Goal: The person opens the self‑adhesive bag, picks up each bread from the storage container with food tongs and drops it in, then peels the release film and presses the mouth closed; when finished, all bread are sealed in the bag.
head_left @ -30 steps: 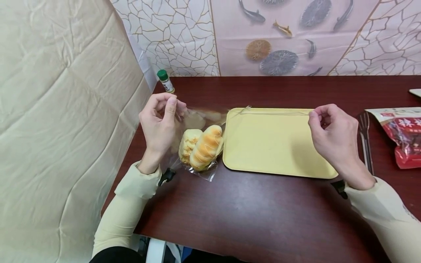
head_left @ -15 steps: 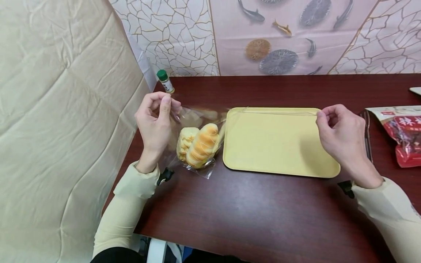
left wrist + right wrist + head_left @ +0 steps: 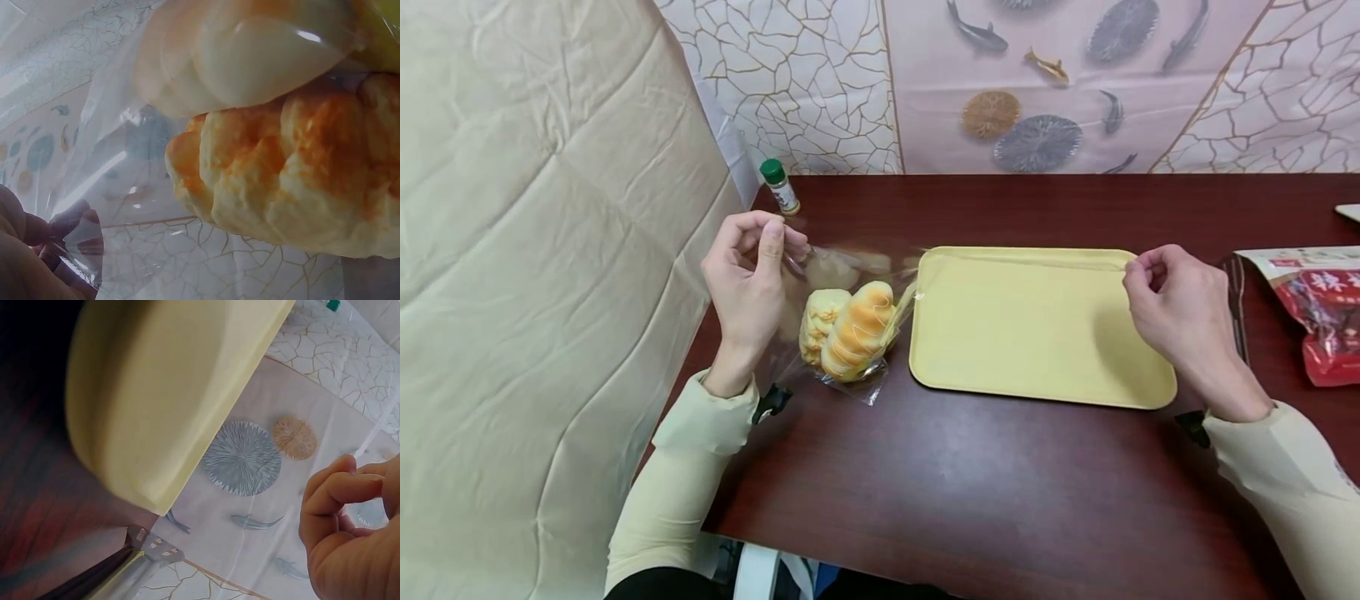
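Note:
My left hand [image 3: 747, 296] pinches the upper left edge of a clear plastic bag [image 3: 871, 393] between thumb and fingers. Inside the bag are a long golden bun with white icing lines [image 3: 859, 332], a knobbly pale-yellow piece of bread [image 3: 818, 327] and other pale pieces, partly hidden. In the left wrist view, a browned ridged loaf [image 3: 294, 181] shows large behind the film. My right hand [image 3: 1187, 325] pinches the end of a thin clear plastic strip [image 3: 1037, 263]. The strip stretches taut over the far side of the yellow tray [image 3: 1030, 333] toward the bag.
A small green-capped bottle [image 3: 781, 188] stands at the back left. Slim cutlery [image 3: 1237, 312], mostly behind my right hand, lies right of the tray, beside a red food packet [image 3: 1330, 325]. A padded cream cloth [image 3: 550, 317] borders the left side.
My right hand has moved a little right, and my left hand slightly left with the bag. The strip now spans a wider gap. Tray and bottle have stayed put.

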Demonstrator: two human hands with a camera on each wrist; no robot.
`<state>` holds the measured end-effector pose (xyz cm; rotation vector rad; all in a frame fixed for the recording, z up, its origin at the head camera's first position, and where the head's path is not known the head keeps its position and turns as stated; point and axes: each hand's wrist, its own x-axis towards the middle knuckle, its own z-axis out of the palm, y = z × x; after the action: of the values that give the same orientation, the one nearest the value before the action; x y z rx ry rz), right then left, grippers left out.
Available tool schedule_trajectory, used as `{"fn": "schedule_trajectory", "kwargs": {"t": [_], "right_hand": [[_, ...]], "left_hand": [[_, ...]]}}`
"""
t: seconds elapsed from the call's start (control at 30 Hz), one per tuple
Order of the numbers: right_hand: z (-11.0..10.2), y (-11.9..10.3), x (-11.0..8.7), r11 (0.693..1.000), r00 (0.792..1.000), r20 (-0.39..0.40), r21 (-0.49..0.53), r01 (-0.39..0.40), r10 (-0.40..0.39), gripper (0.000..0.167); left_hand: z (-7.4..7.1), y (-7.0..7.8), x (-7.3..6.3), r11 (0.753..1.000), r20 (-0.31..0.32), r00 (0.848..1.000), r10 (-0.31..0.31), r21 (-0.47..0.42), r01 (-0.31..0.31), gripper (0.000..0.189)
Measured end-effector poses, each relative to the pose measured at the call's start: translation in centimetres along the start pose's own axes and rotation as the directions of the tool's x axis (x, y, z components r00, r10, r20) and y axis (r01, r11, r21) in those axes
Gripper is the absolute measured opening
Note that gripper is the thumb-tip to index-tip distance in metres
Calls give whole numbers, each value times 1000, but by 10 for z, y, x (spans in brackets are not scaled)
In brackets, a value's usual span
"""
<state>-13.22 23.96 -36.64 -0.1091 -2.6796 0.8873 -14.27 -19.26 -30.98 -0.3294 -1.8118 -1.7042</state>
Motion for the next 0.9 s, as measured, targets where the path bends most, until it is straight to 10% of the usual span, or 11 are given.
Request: {"fn": "schedule_trajectory", "kwargs": {"t": [0.5, 0.9], "right_hand": [[5, 11, 13, 997, 990, 141, -82, -5, 17, 28], [8, 15, 28, 992, 909, 417, -118, 45, 8, 33]], "left_hand": [[8, 1, -1, 998, 38, 998, 43, 43, -44, 6], [10, 4, -2, 997, 29, 999, 29, 73, -31, 13]]}}
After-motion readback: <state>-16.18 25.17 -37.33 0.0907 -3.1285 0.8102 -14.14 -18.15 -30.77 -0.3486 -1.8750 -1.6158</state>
